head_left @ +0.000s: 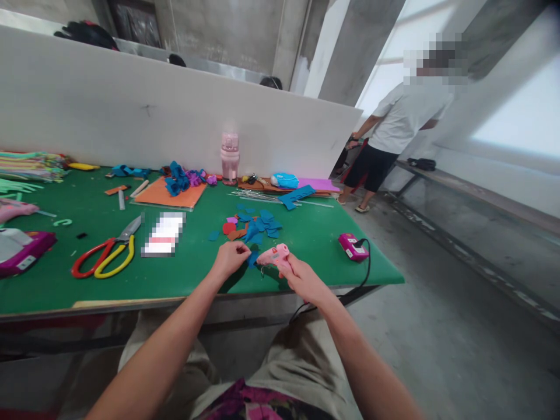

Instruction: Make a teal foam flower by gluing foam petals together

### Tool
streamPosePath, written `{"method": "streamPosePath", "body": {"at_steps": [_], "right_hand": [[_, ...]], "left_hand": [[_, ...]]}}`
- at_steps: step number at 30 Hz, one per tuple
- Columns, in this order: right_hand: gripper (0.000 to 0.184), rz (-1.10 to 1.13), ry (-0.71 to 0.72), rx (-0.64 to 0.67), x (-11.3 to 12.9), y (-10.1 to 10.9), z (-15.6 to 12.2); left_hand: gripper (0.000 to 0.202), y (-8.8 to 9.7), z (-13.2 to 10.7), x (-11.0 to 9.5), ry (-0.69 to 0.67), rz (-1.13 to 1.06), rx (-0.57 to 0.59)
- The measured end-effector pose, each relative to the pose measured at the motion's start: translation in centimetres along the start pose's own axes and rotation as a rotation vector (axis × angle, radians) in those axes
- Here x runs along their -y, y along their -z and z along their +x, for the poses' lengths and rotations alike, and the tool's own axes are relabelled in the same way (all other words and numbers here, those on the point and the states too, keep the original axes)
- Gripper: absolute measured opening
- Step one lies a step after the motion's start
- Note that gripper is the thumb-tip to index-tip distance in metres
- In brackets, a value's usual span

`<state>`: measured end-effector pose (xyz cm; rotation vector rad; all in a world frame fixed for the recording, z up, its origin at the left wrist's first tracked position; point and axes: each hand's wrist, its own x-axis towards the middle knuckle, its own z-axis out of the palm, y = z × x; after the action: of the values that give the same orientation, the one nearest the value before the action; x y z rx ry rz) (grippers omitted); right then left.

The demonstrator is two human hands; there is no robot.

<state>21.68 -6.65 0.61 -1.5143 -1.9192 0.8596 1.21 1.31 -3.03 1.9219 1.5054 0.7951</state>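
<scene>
My right hand grips a pink glue gun, its nozzle pointing left at a small blue felt piece. My left hand pinches that blue piece just above the green table, near its front edge. A pile of blue, red and brown felt cut-outs lies just beyond both hands. The glue gun's black cord runs off the table edge toward a pink plug block.
Red and yellow scissors lie to the left. An orange sheet with blue and purple felt flowers, a pink bottle and a white partition stand behind. A person stands at the far right by a bench.
</scene>
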Motion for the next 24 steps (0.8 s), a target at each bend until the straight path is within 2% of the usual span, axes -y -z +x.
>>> {"method": "streamPosePath", "body": {"at_steps": [10,24], "right_hand": [[0.027,-0.07,0.02,-0.022,0.12,0.16,0.17],[0.031,-0.116,-0.033,0.007,0.78,0.55,0.21]], "left_hand": [[0.015,-0.07,0.02,0.07,-0.007,-0.007,0.0],[0.015,-0.06,-0.01,0.11,-0.008,-0.009,-0.003]]}}
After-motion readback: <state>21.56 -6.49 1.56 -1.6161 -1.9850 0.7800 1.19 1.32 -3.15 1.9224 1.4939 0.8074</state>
